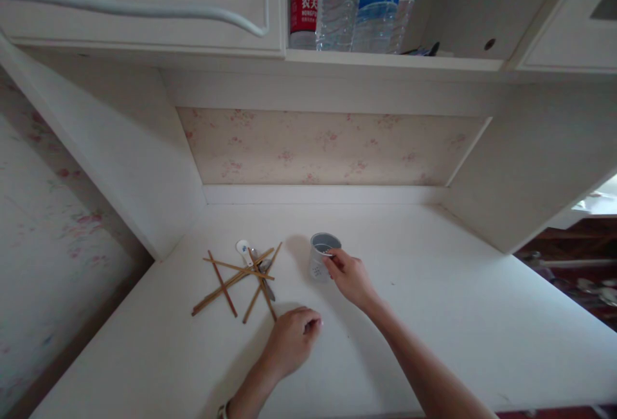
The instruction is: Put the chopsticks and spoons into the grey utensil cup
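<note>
Head view: the right hand (349, 276) pinches the near-right rim of a small grey perforated utensil cup (321, 259), steadying it on the white desk (434, 316). The cup stands upright, long axis vertical, mouth up. Just left lie crossed wooden chopsticks (226, 283), flat, mostly running near-left to far-right (a white spoon (243, 250) among them). The left hand (292, 337) rests loosely clenched by their near ends, nothing visible in it. Gathering the sticks would call for aligning them first.

head cam | worn on head | faces forward-down | near white desk (434, 316) | right hand (351, 277) mid-frame
</note>
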`<act>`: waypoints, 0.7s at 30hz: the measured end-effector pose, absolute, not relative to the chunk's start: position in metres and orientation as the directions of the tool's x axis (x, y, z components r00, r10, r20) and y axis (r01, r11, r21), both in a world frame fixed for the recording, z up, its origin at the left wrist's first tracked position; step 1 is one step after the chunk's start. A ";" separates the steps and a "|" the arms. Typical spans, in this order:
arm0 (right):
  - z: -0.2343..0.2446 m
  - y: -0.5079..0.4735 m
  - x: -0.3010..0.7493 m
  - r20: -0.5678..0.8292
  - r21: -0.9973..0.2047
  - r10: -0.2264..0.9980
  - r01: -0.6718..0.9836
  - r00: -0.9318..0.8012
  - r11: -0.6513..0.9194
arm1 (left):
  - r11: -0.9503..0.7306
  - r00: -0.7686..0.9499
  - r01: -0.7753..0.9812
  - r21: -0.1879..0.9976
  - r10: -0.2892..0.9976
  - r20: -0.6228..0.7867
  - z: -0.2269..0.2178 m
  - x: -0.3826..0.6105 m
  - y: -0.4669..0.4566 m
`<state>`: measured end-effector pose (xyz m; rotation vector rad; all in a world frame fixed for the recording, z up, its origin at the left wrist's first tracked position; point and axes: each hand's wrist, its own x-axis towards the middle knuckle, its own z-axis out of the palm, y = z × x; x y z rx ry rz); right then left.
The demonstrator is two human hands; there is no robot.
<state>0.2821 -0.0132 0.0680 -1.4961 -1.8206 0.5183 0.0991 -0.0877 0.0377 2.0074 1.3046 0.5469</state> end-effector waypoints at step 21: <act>-0.007 -0.036 0.300 0.151 -0.986 0.941 0.109 0.301 0.123 | 0.196 -0.230 0.520 0.831 0.970 -0.085 0.037 -0.001 -0.039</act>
